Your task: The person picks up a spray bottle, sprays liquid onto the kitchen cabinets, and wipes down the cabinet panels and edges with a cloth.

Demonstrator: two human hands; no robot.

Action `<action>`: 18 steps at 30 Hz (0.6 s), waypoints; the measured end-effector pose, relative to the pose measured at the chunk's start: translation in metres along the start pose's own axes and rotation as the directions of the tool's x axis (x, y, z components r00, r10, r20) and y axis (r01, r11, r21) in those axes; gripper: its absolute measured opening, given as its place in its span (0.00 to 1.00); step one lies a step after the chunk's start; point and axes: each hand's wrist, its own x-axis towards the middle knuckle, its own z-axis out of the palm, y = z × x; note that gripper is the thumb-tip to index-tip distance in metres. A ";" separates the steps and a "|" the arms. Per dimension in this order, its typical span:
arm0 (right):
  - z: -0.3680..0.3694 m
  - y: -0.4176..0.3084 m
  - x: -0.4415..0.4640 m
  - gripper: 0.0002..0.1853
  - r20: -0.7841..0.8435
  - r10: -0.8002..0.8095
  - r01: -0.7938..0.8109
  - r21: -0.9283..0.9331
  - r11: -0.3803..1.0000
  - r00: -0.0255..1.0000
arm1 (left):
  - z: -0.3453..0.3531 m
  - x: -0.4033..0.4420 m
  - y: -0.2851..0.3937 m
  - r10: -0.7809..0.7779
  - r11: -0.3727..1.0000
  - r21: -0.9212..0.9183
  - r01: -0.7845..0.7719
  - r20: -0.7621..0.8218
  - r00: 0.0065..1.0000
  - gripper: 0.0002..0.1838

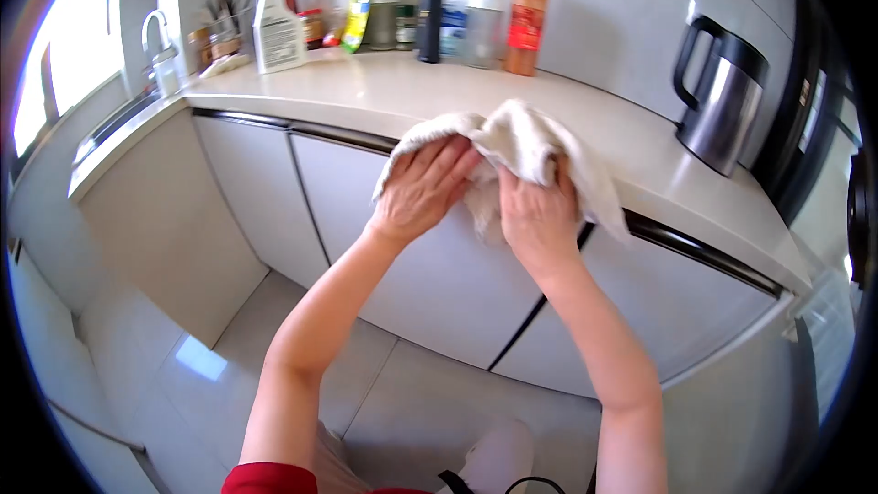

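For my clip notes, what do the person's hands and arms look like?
The left hand and right hand show no gloves, rings or watch. A red sleeve ends above the left elbow; any on the right arm is out of view.

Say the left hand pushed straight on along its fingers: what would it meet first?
The left hand would first run into the bunched part of the white cloth; beyond it, perhaps the orange-capped container, though depth is unclear.

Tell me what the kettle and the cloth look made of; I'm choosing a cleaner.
Tall silver-and-black kettle: probably brushed stainless steel, given its soft metallic sheen, with a likely plastic handle, matte black. Crumpled off-white cloth: perhaps cotton terry, judging by its fuzzy folds.
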 end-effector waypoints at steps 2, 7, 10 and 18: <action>0.019 -0.034 0.033 0.25 -0.010 -0.073 0.073 -0.032 0.997 0.997 | -0.010 -0.012 -0.040 -0.062 0.997 0.048 0.064 -0.028 0.998 0.29; 0.083 -0.076 0.073 0.27 -0.110 -0.172 0.181 0.075 0.981 0.979 | -0.034 -0.038 -0.095 -0.171 0.981 0.099 0.169 0.004 0.985 0.29; 0.063 -0.070 0.074 0.28 0.017 -0.283 0.282 -0.147 0.948 0.959 | -0.027 -0.043 -0.078 -0.297 0.954 0.013 0.299 -0.073 0.952 0.29; 0.038 -0.062 0.074 0.28 0.217 -0.279 0.266 0.088 0.960 0.935 | 0.004 -0.047 -0.067 -0.502 0.852 -0.247 0.461 -0.141 0.853 0.33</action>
